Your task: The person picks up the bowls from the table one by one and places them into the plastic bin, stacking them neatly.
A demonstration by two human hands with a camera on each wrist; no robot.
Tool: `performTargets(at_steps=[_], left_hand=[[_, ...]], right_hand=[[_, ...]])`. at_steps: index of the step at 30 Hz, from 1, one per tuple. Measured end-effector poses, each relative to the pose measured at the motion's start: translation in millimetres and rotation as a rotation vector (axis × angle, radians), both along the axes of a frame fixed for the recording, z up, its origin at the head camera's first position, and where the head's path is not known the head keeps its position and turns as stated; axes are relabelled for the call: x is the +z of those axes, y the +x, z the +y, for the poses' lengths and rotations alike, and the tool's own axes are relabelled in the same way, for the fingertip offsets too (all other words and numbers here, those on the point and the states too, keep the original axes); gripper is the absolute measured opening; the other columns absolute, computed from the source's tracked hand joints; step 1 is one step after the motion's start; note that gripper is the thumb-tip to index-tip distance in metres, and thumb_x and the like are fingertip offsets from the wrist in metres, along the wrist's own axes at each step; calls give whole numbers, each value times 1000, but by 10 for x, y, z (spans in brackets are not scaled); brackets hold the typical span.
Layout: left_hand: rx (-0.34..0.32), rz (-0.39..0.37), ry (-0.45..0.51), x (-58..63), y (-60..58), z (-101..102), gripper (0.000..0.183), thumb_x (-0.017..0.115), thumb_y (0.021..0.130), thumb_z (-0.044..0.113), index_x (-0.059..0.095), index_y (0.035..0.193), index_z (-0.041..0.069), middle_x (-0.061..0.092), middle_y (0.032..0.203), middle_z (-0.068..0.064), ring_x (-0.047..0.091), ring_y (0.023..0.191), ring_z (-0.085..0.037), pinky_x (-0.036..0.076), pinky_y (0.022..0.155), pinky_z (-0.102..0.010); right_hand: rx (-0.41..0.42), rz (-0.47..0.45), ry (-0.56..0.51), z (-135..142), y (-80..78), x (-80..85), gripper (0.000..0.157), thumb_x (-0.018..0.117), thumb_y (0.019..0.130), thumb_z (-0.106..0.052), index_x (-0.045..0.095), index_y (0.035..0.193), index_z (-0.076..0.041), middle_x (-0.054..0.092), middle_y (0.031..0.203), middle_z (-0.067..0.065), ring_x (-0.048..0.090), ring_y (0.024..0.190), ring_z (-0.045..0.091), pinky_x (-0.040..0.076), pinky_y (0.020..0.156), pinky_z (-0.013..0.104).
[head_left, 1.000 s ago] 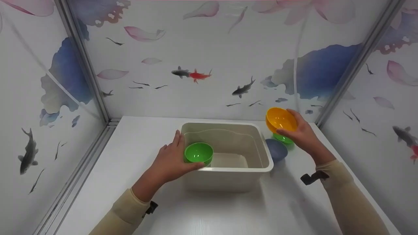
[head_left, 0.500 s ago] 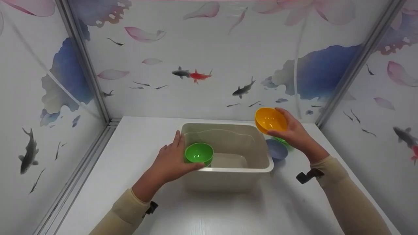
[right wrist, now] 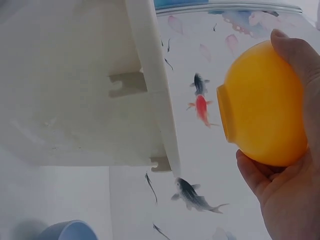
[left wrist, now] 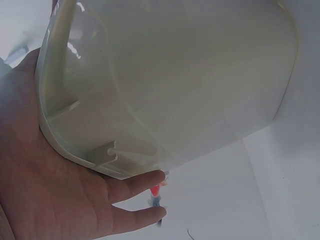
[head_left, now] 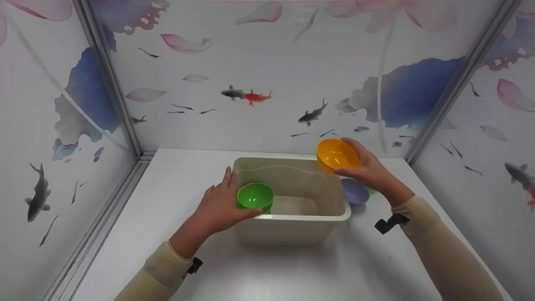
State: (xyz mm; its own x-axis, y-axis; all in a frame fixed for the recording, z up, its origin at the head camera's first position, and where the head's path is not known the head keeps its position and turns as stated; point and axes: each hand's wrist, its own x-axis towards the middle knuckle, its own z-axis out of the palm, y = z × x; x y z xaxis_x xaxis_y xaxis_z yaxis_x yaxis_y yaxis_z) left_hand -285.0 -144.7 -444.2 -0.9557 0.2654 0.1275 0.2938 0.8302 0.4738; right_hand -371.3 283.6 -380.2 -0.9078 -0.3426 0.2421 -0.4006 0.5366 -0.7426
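Note:
A yellow bowl [head_left: 337, 154] is held by my right hand [head_left: 372, 171], thumb on its near side and fingers behind. It is raised over the far right corner of a beige plastic bin [head_left: 309, 218]. In the right wrist view the bowl [right wrist: 267, 107] is seen from its foot side, beside the bin's rim. My left hand [head_left: 217, 207] rests against the bin's left side, its thumb along the front rim; in the left wrist view its fingers [left wrist: 137, 217] reach out straight. Inside the bin, at the left, a green bowl [head_left: 255, 196] sits upright.
Just right of the bin stands a blue-grey bowl [head_left: 356, 191]. Behind it, a sliver of another green bowl [head_left: 372, 191] shows, mostly hidden by the right hand. A white table [head_left: 192, 167] carries everything, with fish-patterned panels [head_left: 267, 62] at the back and both sides.
My right hand has carried the yellow bowl leftward, from over the bowls beside the bin to the bin's far right corner. The left hand and the bin have stayed put.

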Motion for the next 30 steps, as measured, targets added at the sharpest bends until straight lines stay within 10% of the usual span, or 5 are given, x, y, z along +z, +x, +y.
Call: performTargets(at_steps=[6,30], left_hand=[[0,-4,-1,-5,-11,-5,140,68,82,92,17,176,1,9,184,-20,42,157,-44,30,126,-64],[12,-23,6,26,7,9,141,66,81,94,15,177,5,8,185,-18,38,160,-43,28,127,-65]], right_hand=[[35,7,9,-80,-22,14,98,93,93,-29,36,170,-10,50,165,16,56,138,36,40,124,59],[171,-37,114,-497,-98,158,103,97,88,-35,38,169,-12,60,151,16,61,128,33,50,114,53]])
